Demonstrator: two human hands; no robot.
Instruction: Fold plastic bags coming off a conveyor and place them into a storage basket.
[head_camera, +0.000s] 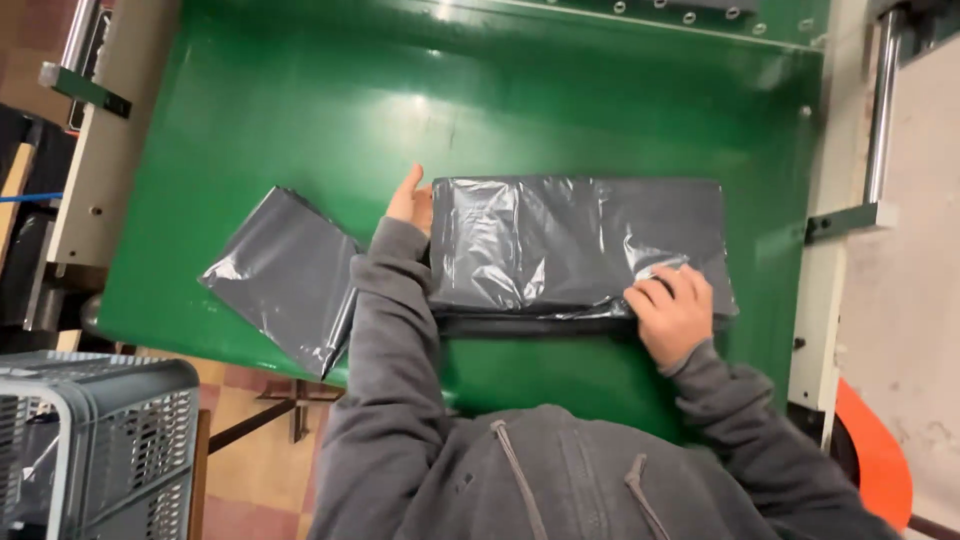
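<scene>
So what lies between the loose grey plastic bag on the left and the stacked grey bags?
In the head view, the person's grey-sleeved left forearm crosses bare green table between loose bag and stack.

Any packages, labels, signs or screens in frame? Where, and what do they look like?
Stack of dark grey plastic bags: centre of the green table, flat, rectangular, glossy; left hand at its left edge, right hand pressing its near right corner.
Loose grey bag: left of the stack, flat, lying askew.
No labels, signs or screens visible.

Left hand (411, 203) palm hidden behind bag stack (575, 245), crate (95, 450) cut off at frame edge
</scene>
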